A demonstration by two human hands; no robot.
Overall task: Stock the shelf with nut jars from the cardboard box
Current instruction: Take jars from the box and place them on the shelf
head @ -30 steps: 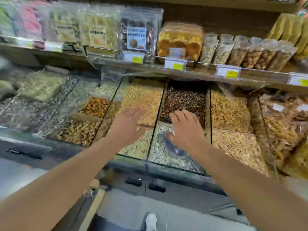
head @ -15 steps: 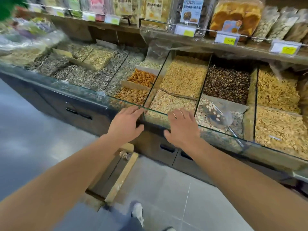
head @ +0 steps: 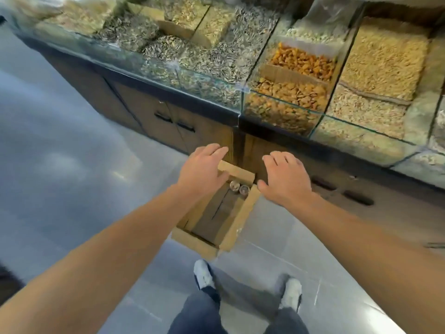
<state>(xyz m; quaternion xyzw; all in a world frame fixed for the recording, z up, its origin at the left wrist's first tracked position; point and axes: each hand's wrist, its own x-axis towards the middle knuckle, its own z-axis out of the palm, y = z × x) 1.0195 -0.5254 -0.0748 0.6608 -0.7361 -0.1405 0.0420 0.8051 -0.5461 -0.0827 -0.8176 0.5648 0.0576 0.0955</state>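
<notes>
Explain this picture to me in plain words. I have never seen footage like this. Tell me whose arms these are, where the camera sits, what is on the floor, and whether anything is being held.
There is no machine here, just a person with a camera worn on the head, looking forward and down. That is why you see two bare arms reaching out, and legs and shoes at the bottom.

On the floor, against a dark cabinet, stands an open cardboard box. It looks nearly empty: two jars sit at its far end, seen from above.

The left hand and the right hand hover over that far end with fingers spread. Neither holds anything.

On top of the cabinet are glass bins filled with loose nuts and seeds.
</notes>
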